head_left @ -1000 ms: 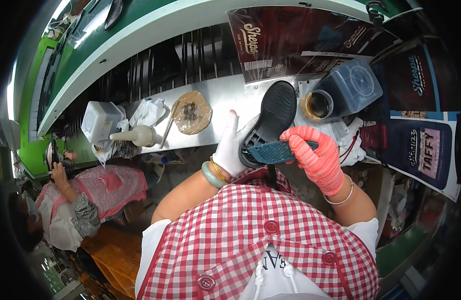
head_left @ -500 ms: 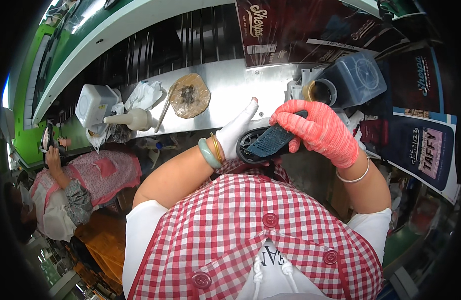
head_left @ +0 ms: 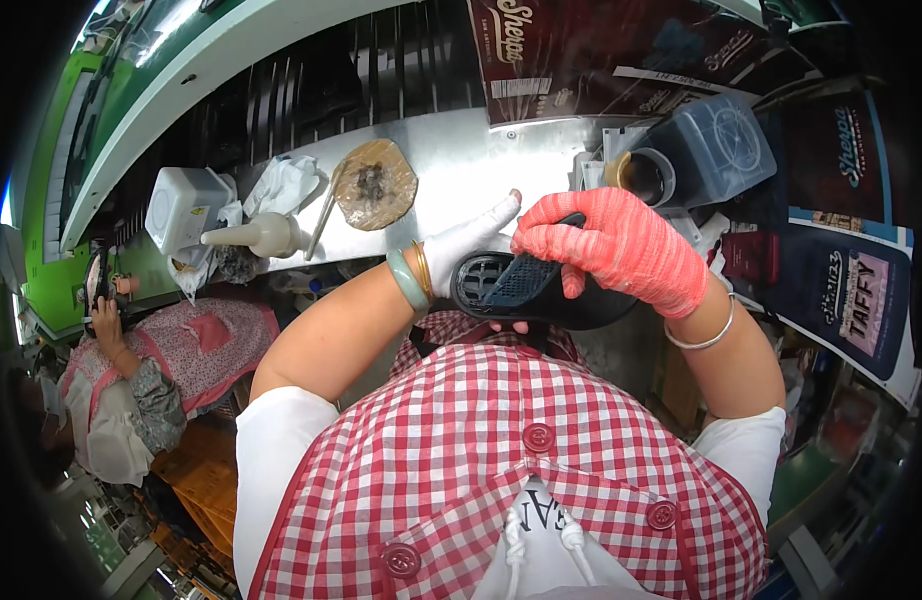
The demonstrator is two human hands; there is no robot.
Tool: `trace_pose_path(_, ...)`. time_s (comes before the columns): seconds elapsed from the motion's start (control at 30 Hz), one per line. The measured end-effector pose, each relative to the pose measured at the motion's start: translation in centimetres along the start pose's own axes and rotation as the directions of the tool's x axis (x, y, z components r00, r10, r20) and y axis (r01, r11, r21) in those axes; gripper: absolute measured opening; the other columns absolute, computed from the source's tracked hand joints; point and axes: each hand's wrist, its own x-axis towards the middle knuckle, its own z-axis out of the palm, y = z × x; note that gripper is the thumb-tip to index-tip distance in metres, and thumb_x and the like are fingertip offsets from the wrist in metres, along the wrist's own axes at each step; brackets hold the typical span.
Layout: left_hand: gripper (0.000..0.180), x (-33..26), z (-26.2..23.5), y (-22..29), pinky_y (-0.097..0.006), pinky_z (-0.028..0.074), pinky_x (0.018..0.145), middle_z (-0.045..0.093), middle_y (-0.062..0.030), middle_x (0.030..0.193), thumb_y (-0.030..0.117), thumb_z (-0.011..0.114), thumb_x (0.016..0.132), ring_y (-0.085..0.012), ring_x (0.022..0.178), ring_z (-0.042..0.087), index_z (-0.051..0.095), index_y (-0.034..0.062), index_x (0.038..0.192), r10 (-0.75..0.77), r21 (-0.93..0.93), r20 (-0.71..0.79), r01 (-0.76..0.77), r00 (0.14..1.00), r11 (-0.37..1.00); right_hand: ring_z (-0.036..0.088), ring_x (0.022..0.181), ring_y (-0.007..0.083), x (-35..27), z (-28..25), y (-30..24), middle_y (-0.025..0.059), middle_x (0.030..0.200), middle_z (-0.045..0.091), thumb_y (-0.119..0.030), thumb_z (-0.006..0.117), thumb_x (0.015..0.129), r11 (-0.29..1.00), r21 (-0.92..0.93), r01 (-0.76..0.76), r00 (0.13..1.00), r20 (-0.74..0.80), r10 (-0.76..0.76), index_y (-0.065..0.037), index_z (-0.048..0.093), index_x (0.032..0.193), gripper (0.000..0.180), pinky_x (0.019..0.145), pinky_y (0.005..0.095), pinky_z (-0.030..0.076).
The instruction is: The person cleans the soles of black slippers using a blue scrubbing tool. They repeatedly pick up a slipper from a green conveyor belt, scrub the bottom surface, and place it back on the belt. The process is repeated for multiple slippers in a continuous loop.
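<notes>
Head view. The person is standing at a metal bench (head_left: 461,165), holding a black shoe sole (head_left: 541,295) between both hands just off the bench's near edge, close to the chest. The left hand (head_left: 466,250), in a white glove, is gripping the sole's left end, its fingers wrapped around that end with the index finger lying straight out toward the bench. The right hand (head_left: 611,250), in a red-orange knit glove, is lying over the top of the sole, its fingers curled together and pressing down on a dark blue textured insole (head_left: 526,280) that is sitting in the sole. A green bangle (head_left: 405,282) is sitting on the left wrist, and a thin silver bracelet (head_left: 703,335) on the right.

On the bench, toward its middle, a round brownish glue pad (head_left: 376,183) is lying with a stick across its left side. Toward the left end, a cream squeeze bottle (head_left: 256,235) is lying on its side next to a white square container (head_left: 186,205) and a crumpled white cloth (head_left: 286,183). At the right end, a round open can (head_left: 643,175) is standing just beside a clear plastic box (head_left: 716,150).

Lower left, another person in a pink apron (head_left: 206,340) is sitting well apart from the bench work.
</notes>
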Motion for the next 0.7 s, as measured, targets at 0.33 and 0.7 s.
trace_pose_path(0.33,0.1,-0.6,0.6,1.3,-0.034,0.043,0.095,0.045,-0.0207,0.131,0.078,0.024,0.079,-0.0255,0.112,0.052,0.034,-0.0046,0.135,-0.13,0.088,-0.128,0.142,0.983,0.986,0.057,0.056,0.007,-1.6,-1.0,0.2,0.0012,0.073,0.063,-0.024,0.057,0.083,0.994,0.024,-0.105,0.992,-0.065,0.107,-0.004,0.068,0.093,0.024,0.048,0.0184,0.039)
trace_pose_path(0.7,0.087,-0.6,-1.2,1.6,-0.034,0.055,0.058,0.055,-0.0222,0.117,0.069,0.026,0.086,-0.031,0.076,0.066,0.031,-0.0022,0.136,-0.075,0.112,-0.031,0.078,0.997,0.991,0.056,0.06,0.0055,-4.7,-2.7,5.5,-0.0023,0.074,0.06,-0.025,0.06,0.084,0.984,0.138,-0.112,0.968,-0.21,0.139,-0.007,0.068,0.093,0.022,0.054,0.0181,0.04)
